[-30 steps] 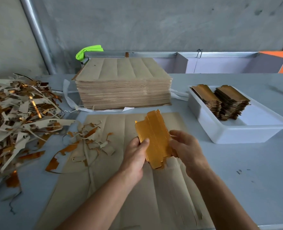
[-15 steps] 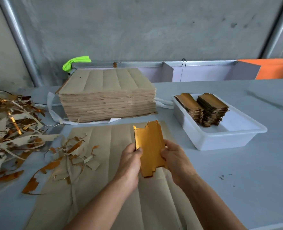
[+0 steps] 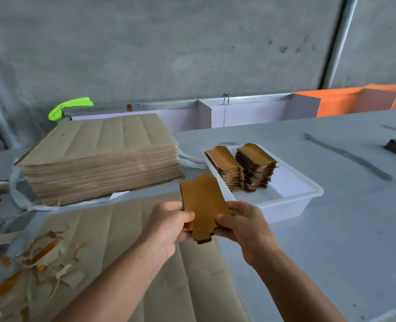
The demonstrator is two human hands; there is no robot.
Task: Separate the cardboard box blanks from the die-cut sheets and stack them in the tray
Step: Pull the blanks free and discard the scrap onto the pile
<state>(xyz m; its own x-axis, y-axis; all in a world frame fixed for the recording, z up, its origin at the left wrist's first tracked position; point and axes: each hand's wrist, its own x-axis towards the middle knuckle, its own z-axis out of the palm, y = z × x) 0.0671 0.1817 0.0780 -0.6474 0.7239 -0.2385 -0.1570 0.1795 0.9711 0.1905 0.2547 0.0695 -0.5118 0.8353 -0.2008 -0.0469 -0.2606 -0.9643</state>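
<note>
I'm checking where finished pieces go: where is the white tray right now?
In the head view, the white tray sits on the table right of centre, just beyond the right hand and right of the tall sheet stack.

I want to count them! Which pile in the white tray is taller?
The right-hand pile, farther from the big stack of sheets. Its top sits higher than the left pile beside it in the tray.

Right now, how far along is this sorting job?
Early days, I'd guess. Done: two stacks of blanks sit in the white tray. In hand: left hand and right hand grip a bundle of blanks. Left: the tall pile of die-cut sheets.
</note>
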